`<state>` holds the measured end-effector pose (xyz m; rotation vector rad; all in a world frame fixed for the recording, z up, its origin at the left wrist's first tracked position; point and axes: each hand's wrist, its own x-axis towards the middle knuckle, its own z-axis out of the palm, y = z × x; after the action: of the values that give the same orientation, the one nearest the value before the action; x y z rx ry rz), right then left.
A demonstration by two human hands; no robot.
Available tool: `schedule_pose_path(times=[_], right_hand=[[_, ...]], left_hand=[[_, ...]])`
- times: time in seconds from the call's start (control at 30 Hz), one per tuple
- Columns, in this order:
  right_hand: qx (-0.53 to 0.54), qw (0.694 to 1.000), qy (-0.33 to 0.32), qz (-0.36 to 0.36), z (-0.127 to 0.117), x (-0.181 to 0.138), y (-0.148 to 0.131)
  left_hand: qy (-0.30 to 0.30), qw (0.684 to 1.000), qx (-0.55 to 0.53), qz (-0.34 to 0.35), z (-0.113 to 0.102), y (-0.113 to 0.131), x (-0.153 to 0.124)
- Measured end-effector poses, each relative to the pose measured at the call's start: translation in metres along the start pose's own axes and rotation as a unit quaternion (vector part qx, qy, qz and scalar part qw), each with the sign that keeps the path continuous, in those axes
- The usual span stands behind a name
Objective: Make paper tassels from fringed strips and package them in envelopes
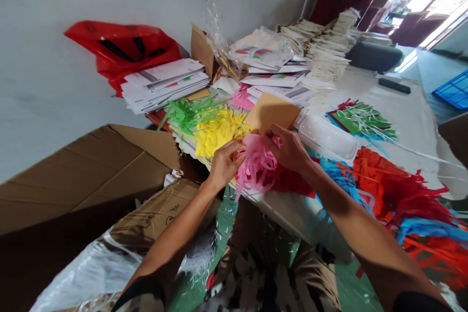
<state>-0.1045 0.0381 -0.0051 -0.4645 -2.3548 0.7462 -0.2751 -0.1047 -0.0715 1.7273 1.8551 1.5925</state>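
Observation:
A pink tissue paper tassel (258, 163) hangs over the table's near edge, its cut strips dangling. My left hand (226, 161) pinches its left side, while my right hand (287, 146) grips its upper right edge with bent fingers. Just left of it lie yellow fringed paper (219, 129) and, farther back, green fringed paper (190, 114). A tan cardboard piece (274, 112) rests right behind my hands. Under my right wrist is red paper (292, 180), partly covered by the arm.
A white plastic tray (327, 139) stands right of my hands. Blue strips (340, 180) and orange-red fringed paper (380, 185) lie farther right. Stacked printed packets (168, 83) and a red plastic bag (127, 51) are at the back left. A cardboard box (91, 175) stands at the left.

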Motion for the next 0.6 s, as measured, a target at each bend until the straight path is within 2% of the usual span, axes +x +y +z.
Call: schedule_pose_path(times=[0.13,0.23,0.33,0.47,0.6], right_hand=[[-0.001,0.995,0.102,0.012,-0.01,0.014,0.009],[0.014,0.981,0.193,0.021,-0.028,0.024,0.013],[0.008,0.965,0.26,-0.01,-0.052,0.031,0.011],[-0.041,0.944,0.324,-0.042,-0.093,0.036,-0.005],[-0.061,0.921,0.372,-0.093,-0.141,0.024,-0.04]], left_hand=[[-0.042,0.997,0.056,-0.025,-0.008,-0.009,0.001],[-0.064,0.99,0.122,-0.03,-0.011,-0.012,0.005],[-0.102,0.969,0.226,-0.007,-0.009,-0.011,0.01],[-0.132,0.945,0.3,0.016,-0.005,-0.007,0.013],[-0.143,0.938,0.315,0.023,-0.011,0.0,0.012]])
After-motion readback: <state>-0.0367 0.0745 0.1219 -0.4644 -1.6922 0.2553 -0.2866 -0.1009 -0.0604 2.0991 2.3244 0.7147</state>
